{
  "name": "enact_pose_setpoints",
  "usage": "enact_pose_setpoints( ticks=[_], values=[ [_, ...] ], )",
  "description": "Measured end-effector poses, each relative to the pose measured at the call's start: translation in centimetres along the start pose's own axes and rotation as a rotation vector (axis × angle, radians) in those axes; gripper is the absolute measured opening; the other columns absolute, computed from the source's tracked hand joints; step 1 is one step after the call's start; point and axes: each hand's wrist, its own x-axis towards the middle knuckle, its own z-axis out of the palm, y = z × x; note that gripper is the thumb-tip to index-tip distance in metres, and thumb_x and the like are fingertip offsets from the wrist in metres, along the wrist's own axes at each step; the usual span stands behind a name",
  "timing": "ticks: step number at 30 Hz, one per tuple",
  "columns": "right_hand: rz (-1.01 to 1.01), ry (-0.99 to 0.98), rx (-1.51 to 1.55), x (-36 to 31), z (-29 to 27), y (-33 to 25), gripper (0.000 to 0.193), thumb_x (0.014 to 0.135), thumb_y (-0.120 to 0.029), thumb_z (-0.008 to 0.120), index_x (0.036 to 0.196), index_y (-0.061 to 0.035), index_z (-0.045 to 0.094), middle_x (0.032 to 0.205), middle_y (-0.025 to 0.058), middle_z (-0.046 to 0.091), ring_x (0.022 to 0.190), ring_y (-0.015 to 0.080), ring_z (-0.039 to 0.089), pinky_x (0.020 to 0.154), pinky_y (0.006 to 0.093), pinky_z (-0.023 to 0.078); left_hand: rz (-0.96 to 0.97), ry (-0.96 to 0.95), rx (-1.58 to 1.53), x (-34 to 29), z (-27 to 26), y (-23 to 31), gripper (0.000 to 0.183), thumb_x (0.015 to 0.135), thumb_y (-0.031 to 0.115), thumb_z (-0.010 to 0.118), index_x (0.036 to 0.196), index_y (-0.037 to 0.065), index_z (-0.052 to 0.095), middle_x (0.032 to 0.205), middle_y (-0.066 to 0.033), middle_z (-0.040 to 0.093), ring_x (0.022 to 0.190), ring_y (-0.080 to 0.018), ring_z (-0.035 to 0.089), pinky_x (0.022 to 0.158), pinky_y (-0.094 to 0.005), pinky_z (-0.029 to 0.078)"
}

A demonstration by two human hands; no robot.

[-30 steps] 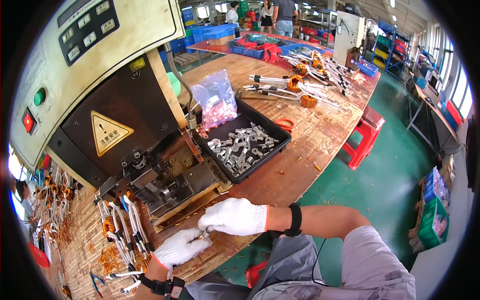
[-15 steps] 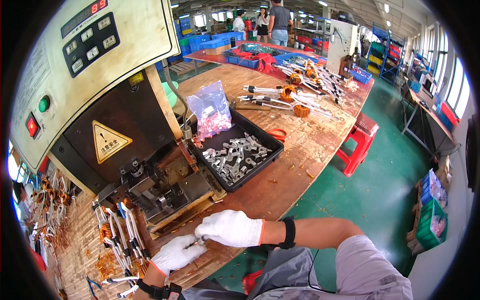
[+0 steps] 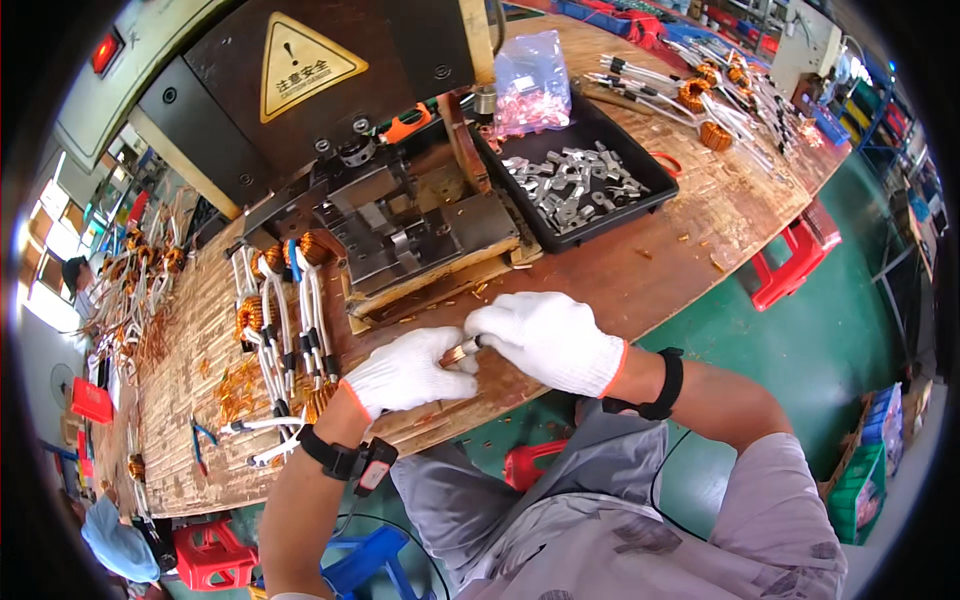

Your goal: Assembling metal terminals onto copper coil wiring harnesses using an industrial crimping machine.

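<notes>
In white knit gloves, my two hands meet over the near table edge, in front of the press. My left hand (image 3: pixel 415 372) is closed on a small copper-coloured piece (image 3: pixel 452 357), which looks like a bare wire end. Against it sits a silvery cable lug (image 3: pixel 470 346), pinched by the fingertips of my right hand (image 3: pixel 550 342). My fingers partly cover both pieces, so how far they join cannot be seen. Loose cable lugs (image 3: pixel 575 185) fill part of a black tray (image 3: pixel 610 228) beyond my right hand.
The press (image 3: pixel 400 235) stands just beyond my hands. Left of it lie copper-wound coils (image 3: pixel 250 315) with white leads, and pliers (image 3: pixel 200 445). A plastic bag (image 3: pixel 532 85) rests in the tray. More coils (image 3: pixel 714 135) lie far right. A red stool (image 3: pixel 795 260) stands by the table.
The view has tilted down and turned left. My hands have drawn slightly apart, and the copper-coloured piece and lug between them now show.
</notes>
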Motion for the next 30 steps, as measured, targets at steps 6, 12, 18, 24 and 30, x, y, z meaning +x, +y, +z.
enact_pose_setpoints(
  ticks=[6, 12, 18, 24, 30],
  values=[
    [0.084, -0.021, 0.079, -0.1, 0.5, -0.7, 0.008, 0.092, -0.019, 0.068, 0.1, -0.0183, 0.067, 0.086, 0.0046, 0.068, 0.083, 0.0264, 0.072, 0.068, 0.0411, 0.057, -0.08, 0.027, 0.075, -0.7, 0.2, 0.4, 0.048, 0.081, 0.043, 0.076, 0.108, 0.004, 0.069, 0.096, -0.0181, 0.073, 0.089, -0.0335, 0.07, 0.081, -0.0422, 0.053],
    [0.282, -0.099, 0.286, 0.1, 0.4, -0.4, 0.009, 0.096, -0.022, 0.066, 0.103, -0.0182, 0.071, 0.096, 0.0082, 0.074, 0.092, 0.0333, 0.072, 0.076, 0.0452, 0.058, -0.109, 0.045, 0.185, -0.8, 0.2, 1.5, 0.043, 0.081, 0.043, 0.074, 0.103, 0.006, 0.069, 0.094, -0.0191, 0.072, 0.09, -0.037, 0.07, 0.079, -0.0441, 0.053],
    [0.42, -0.259, 0.482, 0.6, 0.8, 0.2, 0.018, 0.1, -0.018, 0.065, 0.115, -0.0104, 0.071, 0.09, 0.0074, 0.073, 0.081, 0.0192, 0.072, 0.073, 0.0344, 0.058, -0.158, 0.052, 0.263, -0.6, 0.0, 1.4, 0.054, 0.082, 0.046, 0.077, 0.113, 0.003, 0.065, 0.099, -0.019, 0.07, 0.09, -0.0345, 0.067, 0.083, -0.043, 0.053],
    [0.697, -0.485, 0.853, 1.5, 0.1, 0.2, 0.022, 0.104, -0.016, 0.06, 0.119, -0.0025, 0.069, 0.091, 0.004, 0.071, 0.077, 0.0097, 0.066, 0.071, 0.0278, 0.057, -0.073, 0.099, 0.226, -4.1, -1.6, 1.5, 0.097, 0.078, 0.054, 0.082, 0.156, 0.015, 0.04, 0.141, -0.0228, 0.065, 0.13, -0.0409, 0.063, 0.109, -0.0449, 0.051],
    [0.73, -0.451, 0.994, 0.7, 1.0, 0.2, 0.026, 0.104, -0.016, 0.058, 0.122, -0.0003, 0.068, 0.094, 0.0073, 0.072, 0.077, 0.0149, 0.069, 0.071, 0.0311, 0.059, -0.153, 0.303, 0.523, -15.5, -3.7, -2.5, 0.107, 0.067, 0.031, 0.094, 0.157, 0.005, 0.041, 0.144, -0.0201, 0.062, 0.132, -0.0335, 0.062, 0.113, -0.0418, 0.049]
  ],
)
